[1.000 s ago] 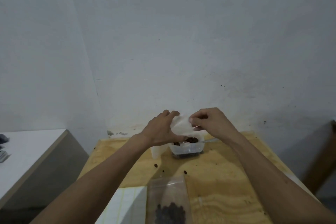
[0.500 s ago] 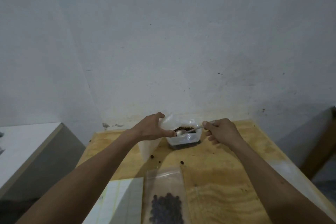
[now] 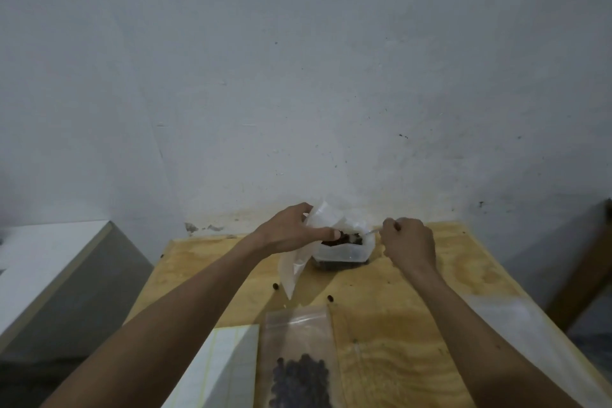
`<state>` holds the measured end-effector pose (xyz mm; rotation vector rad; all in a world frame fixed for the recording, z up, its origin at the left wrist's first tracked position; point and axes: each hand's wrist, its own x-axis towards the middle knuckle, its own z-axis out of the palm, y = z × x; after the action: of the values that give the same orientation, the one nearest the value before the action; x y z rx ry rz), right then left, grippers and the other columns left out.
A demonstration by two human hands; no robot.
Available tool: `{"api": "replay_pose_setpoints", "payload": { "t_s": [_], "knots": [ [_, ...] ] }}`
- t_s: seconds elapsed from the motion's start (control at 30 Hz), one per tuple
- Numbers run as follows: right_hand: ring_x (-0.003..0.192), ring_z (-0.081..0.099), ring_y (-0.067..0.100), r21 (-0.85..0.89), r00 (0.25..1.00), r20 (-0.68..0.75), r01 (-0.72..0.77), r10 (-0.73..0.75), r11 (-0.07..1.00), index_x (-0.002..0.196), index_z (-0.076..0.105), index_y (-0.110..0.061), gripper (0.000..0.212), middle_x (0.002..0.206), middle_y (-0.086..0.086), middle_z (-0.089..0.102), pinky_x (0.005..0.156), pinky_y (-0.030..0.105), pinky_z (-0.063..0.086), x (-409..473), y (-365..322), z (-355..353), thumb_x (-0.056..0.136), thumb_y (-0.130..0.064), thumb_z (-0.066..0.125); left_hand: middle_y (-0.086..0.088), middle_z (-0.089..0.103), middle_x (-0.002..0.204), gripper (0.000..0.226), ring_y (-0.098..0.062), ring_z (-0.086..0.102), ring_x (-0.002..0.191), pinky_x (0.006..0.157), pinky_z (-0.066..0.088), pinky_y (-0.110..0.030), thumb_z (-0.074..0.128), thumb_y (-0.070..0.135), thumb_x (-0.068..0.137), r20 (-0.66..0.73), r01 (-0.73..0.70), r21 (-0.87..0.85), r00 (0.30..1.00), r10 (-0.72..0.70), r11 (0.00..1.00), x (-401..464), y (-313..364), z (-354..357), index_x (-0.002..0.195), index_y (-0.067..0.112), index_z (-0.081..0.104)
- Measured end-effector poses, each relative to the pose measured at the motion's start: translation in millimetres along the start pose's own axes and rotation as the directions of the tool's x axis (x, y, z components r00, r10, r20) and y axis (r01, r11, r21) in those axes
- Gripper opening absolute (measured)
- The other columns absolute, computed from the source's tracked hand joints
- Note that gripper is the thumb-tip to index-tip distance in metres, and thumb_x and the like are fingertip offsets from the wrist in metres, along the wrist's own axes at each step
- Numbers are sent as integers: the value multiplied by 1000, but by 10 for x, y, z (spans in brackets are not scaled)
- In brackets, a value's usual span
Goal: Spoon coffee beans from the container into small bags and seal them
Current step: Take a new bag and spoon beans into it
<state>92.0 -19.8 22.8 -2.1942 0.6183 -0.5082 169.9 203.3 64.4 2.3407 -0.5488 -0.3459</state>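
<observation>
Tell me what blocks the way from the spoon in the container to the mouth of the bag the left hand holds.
Nothing visible does. The left hand holds the empty bag with its mouth right beside the container, where the right hand works the spoon in the beans. The left thumb lies at the bag's opening, beside the container's rim.

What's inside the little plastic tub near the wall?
Dark coffee beans fill the plastic tub, and a spoon held by the right hand dips in. The left hand and its bag cover the tub's left side.
</observation>
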Motion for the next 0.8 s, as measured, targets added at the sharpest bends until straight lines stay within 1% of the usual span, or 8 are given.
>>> {"api": "replay_pose_setpoints", "payload": {
  "t_s": [0.03, 0.1, 0.3, 0.4, 0.47, 0.6, 0.7, 0.8],
  "knots": [
    [49, 58, 28, 124, 996, 28, -92, 89, 988, 67, 66, 0, 44, 67, 21, 69, 51, 26, 41, -12, 26, 19, 98, -25, 48, 6, 60, 129, 80, -18, 59, 114, 98, 52, -40, 77, 70, 74, 4, 5, 22, 1000, -5, 1000, 4, -10, -7, 138, 27, 53],
    [53, 62, 22, 256, 977, 72, -212, 200, 943, 77, 74, -4, 36, 71, 13, 74, 52, 25, 45, -48, 31, 1, 98, -21, 50, 6, 59, 129, 81, -19, 59, 112, 94, 51, -38, 77, 69, 75, 0, 17, 59, 1000, -17, 998, 5, -74, -36, 139, 27, 52],
    [56, 62, 20, 418, 981, 91, -194, 172, 888, 76, 74, -6, 32, 71, 11, 75, 57, 33, 49, 50, -4, -117, 97, -24, 58, 5, 59, 136, 89, -18, 58, 115, 91, 49, -35, 78, 67, 75, -58, 13, 29, 998, -11, 1000, -101, -328, -175, 147, 27, 46],
    [55, 61, 20, 447, 980, 116, -197, 161, 873, 77, 74, -4, 31, 70, 10, 73, 54, 32, 46, 97, -64, -180, 96, -23, 59, 5, 58, 138, 96, -16, 57, 116, 90, 47, -32, 80, 67, 72, -73, -16, 0, 997, 16, 1000, -177, -392, -241, 151, 29, 41],
    [54, 60, 20, 474, 982, 117, -184, 146, 861, 78, 73, -4, 30, 69, 9, 72, 52, 30, 45, 99, -157, -228, 97, -22, 59, 3, 59, 137, 92, -17, 58, 116, 90, 47, -30, 82, 63, 74, -73, -18, 15, 997, 19, 1000, -222, -425, -255, 150, 29, 42],
    [54, 61, 18, 473, 991, 118, -106, 57, 875, 78, 74, -6, 31, 70, 8, 73, 54, 29, 46, 45, -424, -324, 98, -24, 59, -2, 57, 141, 95, -22, 59, 118, 93, 51, -34, 82, 63, 72, -86, -5, 44, 996, 8, 999, -261, -486, -223, 150, 29, 40],
    [55, 64, 14, 388, 992, 100, 27, -72, 921, 78, 75, -8, 33, 71, 5, 75, 57, 28, 49, -71, -618, -353, 100, -26, 58, -4, 56, 143, 100, -23, 57, 121, 95, 51, -36, 81, 66, 67, -72, 0, 41, 997, 3, 999, -274, -464, -182, 150, 29, 40],
    [54, 66, 10, 275, 971, 82, 195, -225, 941, 78, 74, -10, 35, 69, 1, 74, 59, 23, 52, -199, -796, -348, 102, -28, 55, -3, 56, 142, 95, -22, 57, 119, 87, 49, -32, 82, 62, 72, -76, -17, 51, 997, 20, 999, -272, -404, -107, 150, 27, 41]
  ]
}}
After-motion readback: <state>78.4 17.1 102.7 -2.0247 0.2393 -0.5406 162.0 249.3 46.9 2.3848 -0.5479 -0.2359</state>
